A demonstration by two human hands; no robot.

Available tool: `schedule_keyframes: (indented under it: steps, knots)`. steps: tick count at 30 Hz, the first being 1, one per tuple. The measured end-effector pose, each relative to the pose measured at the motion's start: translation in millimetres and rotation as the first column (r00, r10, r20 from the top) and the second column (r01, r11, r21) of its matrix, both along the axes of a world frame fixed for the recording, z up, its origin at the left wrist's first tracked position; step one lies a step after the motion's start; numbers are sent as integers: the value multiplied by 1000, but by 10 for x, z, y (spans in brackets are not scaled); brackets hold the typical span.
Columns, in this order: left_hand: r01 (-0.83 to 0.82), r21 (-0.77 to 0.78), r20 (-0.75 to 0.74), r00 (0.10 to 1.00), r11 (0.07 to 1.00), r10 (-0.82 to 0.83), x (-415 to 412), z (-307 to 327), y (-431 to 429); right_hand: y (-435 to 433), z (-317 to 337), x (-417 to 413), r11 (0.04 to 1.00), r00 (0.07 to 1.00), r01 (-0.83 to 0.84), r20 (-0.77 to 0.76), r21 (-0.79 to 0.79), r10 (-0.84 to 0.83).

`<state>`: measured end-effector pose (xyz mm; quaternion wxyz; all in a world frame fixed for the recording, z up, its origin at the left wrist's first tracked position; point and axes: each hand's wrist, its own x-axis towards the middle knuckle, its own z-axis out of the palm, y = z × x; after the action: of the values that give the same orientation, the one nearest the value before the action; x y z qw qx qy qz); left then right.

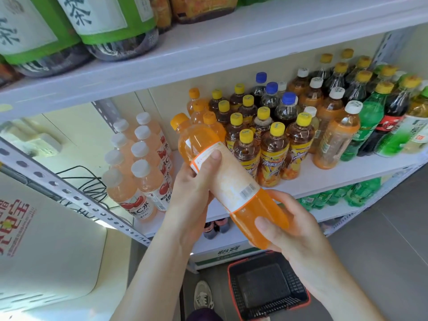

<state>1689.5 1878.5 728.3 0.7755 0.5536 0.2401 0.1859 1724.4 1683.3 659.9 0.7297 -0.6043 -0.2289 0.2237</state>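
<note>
Your two forearms come up from the bottom edge, and both hands hold one orange drink bottle (231, 181) in the air in front of the middle shelf (347, 172). Your left hand (194, 188) wraps the labelled middle, thumb pressed on the label's upper edge. Your right hand (291, 228) cups the base end, thumb across the orange body.

The bottle's long axis runs on a slant: the cap (179, 119) points up and away to the left, close to the matching orange bottles (199, 107) on the shelf, while the base points down toward you and to the right. The red basket (308, 297) sits on the floor almost straight below your right hand, so that hand is the nearer one for a drop into it; the left is nearer the shelf row.

The fingers of both hands are hidden behind the bottle, the label's front faces away with only the barcode side showing, and your right forearm covers part of the basket, whose dark inside is hard to read
</note>
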Motion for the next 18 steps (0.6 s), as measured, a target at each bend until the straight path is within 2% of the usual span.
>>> schedule_keyframes:
  steps: [2, 6, 8, 10, 11, 13, 14, 16, 18]
  knots:
    - [4, 15, -9, 1000, 1000, -4, 0, -35, 28, 174, 225, 21, 997, 999, 21, 36, -77, -18]
    - [-78, -119, 9, 997, 990, 80, 38, -104, 26, 219, 115, 17, 941, 925, 226, 359, -250, -126]
    - [-120, -188, 14, 992, 975, 125, 47, -144, 28, 227, 79, 29, 924, 876, 285, 461, -254, -143]
    - [-141, -218, 36, 988, 966, 152, 52, -175, 38, 209, 59, -15, 938, 882, 242, 459, -248, -106]
    - [-147, -225, 44, 986, 963, 160, 48, -182, 43, 207, 82, 2, 950, 917, 198, 389, -240, -93]
    - [-132, -246, 83, 984, 960, 156, 47, -189, 65, 178, 120, 66, 990, 998, 19, 67, -141, -10]
    - [-117, -254, 106, 983, 960, 148, 45, -195, 73, 202, 105, 122, 994, 996, -47, -85, -103, 38]
    - [-86, -266, 134, 983, 960, 125, 36, -197, 87, 153, 69, 148, 973, 924, -229, -318, -20, 211]
    - [-47, -287, 157, 983, 957, 96, 26, -193, 98, 123, 33, 154, 959, 828, -269, -487, 93, 280]
